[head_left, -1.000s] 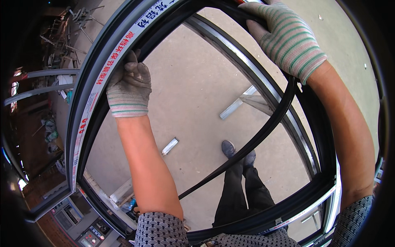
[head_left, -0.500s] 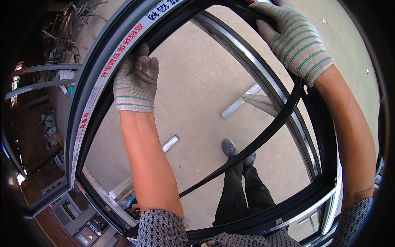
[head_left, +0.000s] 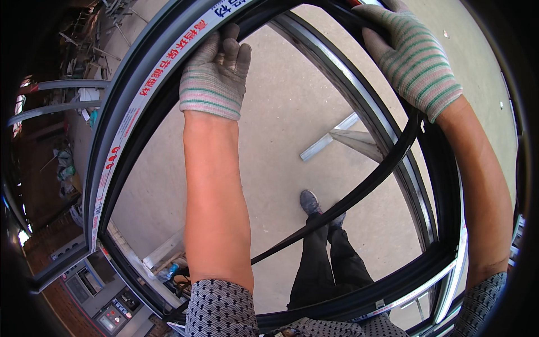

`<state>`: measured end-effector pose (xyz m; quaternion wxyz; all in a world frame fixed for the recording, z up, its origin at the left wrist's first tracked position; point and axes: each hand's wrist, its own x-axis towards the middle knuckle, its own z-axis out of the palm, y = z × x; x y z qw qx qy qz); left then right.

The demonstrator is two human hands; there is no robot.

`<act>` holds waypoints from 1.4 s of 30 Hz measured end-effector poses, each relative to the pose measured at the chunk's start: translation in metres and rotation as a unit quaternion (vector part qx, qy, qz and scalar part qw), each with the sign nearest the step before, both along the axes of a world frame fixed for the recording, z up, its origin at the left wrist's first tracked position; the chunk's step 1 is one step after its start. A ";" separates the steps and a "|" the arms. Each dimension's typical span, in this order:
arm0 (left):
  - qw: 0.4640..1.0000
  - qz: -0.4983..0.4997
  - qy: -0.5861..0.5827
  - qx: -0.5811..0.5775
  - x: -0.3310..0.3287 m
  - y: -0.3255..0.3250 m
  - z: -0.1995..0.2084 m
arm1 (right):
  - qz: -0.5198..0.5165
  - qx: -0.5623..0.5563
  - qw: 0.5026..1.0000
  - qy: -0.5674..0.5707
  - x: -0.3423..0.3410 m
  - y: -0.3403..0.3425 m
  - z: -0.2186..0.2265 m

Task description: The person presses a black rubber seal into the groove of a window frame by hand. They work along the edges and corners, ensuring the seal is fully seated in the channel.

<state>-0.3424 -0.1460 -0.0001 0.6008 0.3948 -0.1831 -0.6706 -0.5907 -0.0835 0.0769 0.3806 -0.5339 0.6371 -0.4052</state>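
Left hand [head_left: 216,70] curled against black frame [head_left: 444,208], grip unclear, right hand [head_left: 412,59] clasping frame above dark strip [head_left: 383,171]

Through the head camera I get pale grey floor [head_left: 269,140] below, a silvery bar [head_left: 315,147] against it and a small white scrap [head_left: 446,33] to the right. At upper left I make out jumbled metal pieces [head_left: 84,45]; at lower left, a grey machine [head_left: 82,282] with a button panel [head_left: 114,319].
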 end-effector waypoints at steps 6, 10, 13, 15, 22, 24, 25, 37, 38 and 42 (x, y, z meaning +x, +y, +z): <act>0.997 0.065 -0.036 0.024 -0.022 0.002 0.002 | 0.052 -0.187 0.913 0.360 -0.013 0.002 -0.027; 0.997 0.059 -0.059 0.005 -0.022 0.006 0.005 | 0.053 -0.177 0.901 0.393 -0.029 0.000 -0.039; 0.992 0.084 -0.088 0.033 -0.022 0.002 0.013 | 0.027 -0.098 0.970 0.220 -0.003 0.002 -0.008; 0.991 0.095 -0.085 0.046 -0.029 0.002 0.018 | 0.021 -0.132 0.955 0.264 0.000 0.006 -0.015; 0.994 0.067 -0.075 0.041 -0.024 0.002 0.011 | 0.070 -0.160 0.936 0.307 -0.023 0.001 -0.024; 0.996 0.053 -0.065 0.027 -0.024 0.003 0.012 | 0.069 -0.175 0.922 0.337 -0.024 0.000 -0.025; 0.995 0.028 -0.092 0.015 -0.029 0.001 0.011 | 0.067 -0.177 0.927 0.325 -0.023 -0.001 -0.024; 0.996 -0.062 -0.060 -0.001 -0.065 -0.020 0.008 | -0.066 -0.031 0.979 -0.192 -0.004 -0.001 -0.013; 0.997 -0.063 -0.055 -0.002 -0.064 -0.021 0.008 | -0.079 -0.017 0.978 -0.194 -0.001 -0.003 -0.011; 0.998 -0.055 -0.025 -0.006 -0.063 -0.025 0.007 | -0.116 0.051 0.983 -0.131 0.004 -0.012 0.003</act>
